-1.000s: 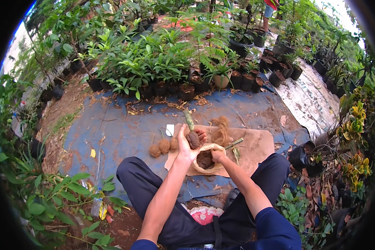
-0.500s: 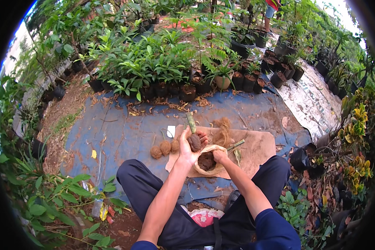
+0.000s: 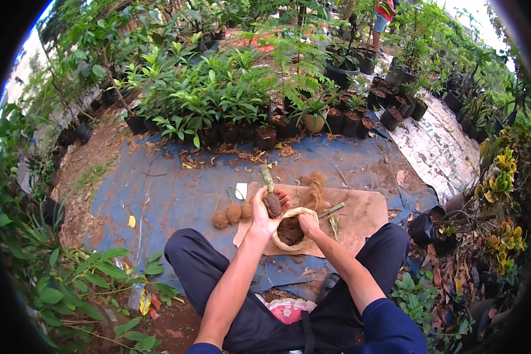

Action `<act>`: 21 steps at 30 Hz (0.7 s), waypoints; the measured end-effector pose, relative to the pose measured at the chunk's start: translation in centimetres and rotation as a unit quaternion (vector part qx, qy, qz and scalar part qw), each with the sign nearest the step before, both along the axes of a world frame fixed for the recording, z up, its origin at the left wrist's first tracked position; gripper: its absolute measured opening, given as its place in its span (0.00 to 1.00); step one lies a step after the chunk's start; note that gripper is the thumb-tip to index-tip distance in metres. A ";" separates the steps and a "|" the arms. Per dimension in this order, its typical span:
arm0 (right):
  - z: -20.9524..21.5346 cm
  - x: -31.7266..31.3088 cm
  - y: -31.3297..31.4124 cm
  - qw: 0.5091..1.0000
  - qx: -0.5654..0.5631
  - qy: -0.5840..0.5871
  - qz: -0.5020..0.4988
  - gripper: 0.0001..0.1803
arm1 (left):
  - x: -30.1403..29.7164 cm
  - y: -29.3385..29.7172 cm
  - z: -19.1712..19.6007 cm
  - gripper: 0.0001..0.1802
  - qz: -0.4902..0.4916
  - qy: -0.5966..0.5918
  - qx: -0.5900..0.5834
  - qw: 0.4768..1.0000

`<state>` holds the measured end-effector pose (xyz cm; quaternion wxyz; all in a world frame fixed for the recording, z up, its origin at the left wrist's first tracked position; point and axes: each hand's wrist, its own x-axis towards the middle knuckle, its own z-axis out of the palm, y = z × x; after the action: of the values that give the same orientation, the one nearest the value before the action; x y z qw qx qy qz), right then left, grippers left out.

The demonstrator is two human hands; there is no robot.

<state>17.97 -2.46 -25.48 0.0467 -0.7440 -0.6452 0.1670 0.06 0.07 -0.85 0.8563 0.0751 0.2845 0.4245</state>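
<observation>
The left hand is clenched around a brown fibre-wrapped root ball with a short green stem sticking up and away. Just right of it, the right hand grips the rim of a small sack of dark soil. Both rest over a tan mat on the blue tarp.

The ball looks loosely packed; a tight squeeze could crumble it, and a tilt could snap the stem. If the rim slips, soil may spill across the mat. Three finished balls lie just left, near enough to be knocked and rolled. Potted seedlings stand far off, out of harm.
</observation>
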 end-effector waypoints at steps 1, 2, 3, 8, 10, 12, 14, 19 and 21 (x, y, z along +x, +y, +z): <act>0.3 -0.1 -0.1 0.999 0.029 0.023 -0.008 0.08 | 0.0 -0.1 0.0 0.20 -0.001 -0.003 0.000 1.000; 0.6 -0.3 -0.4 0.999 0.038 0.028 -0.010 0.08 | -0.1 -0.1 0.1 0.20 -0.001 -0.006 0.000 1.000; 0.9 -0.4 -0.5 0.999 0.041 0.022 -0.013 0.07 | -0.1 -0.2 0.2 0.20 0.001 -0.003 -0.009 1.000; 2.7 -0.9 -0.2 0.994 -0.098 0.045 0.009 0.15 | 0.0 -0.3 0.7 0.20 0.010 0.008 0.004 1.000; 4.3 -0.7 1.3 0.974 -0.200 0.018 0.103 0.21 | 0.0 -0.4 0.8 0.20 0.018 0.015 0.003 1.000; 6.6 -0.5 2.0 0.973 -0.193 0.076 0.104 0.23 | 0.0 -0.4 0.8 0.20 0.027 0.024 -0.010 0.999; 9.8 0.5 1.8 0.951 -0.204 0.210 0.097 0.22 | -0.1 -0.3 0.8 0.21 0.026 0.025 0.018 0.999; 18.3 1.5 2.4 0.830 -0.273 0.486 -0.037 0.10 | -0.3 0.1 0.5 0.20 0.039 0.044 0.033 0.998; 21.0 1.7 2.6 0.776 -0.254 0.573 -0.070 0.05 | -0.4 0.2 0.4 0.19 0.059 0.073 0.027 0.995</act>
<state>19.67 0.13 -4.45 0.2289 -0.5384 -0.3795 0.7167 -0.35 0.27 -0.50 0.8044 0.1118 0.3387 0.4751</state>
